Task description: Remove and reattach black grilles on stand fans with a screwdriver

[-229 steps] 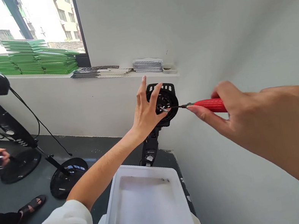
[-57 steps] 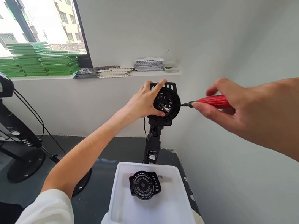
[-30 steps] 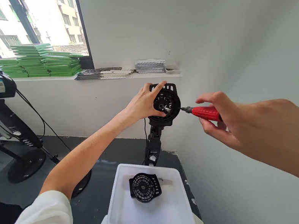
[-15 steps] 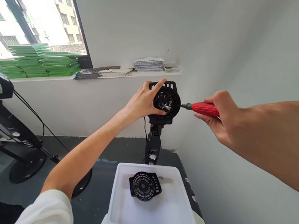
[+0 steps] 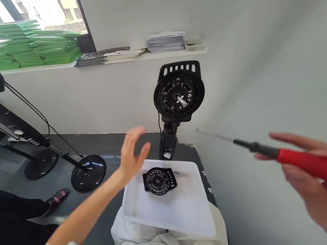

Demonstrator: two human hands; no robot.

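A black fan motor housing with a metal shaft at its centre stands on a black stem, with no hand on it. My left hand hangs above the upper left edge of a white tray, fingers apart, holding nothing. In the tray lie a round black slotted cover and a few small metal screws. On the right, my right hand holds a red-handled screwdriver, its thin shaft pointing up and left, its tip away from the housing.
Green stacks and paper piles line the sill. At left are another fan stand with round black bases, and a person's leg and sandal. A white wall rises on the right.
My left hand has let go of the fan housing and moved down and left towards the tray. The screwdriver has been drawn back from the housing, down and right. The view has tilted downward.
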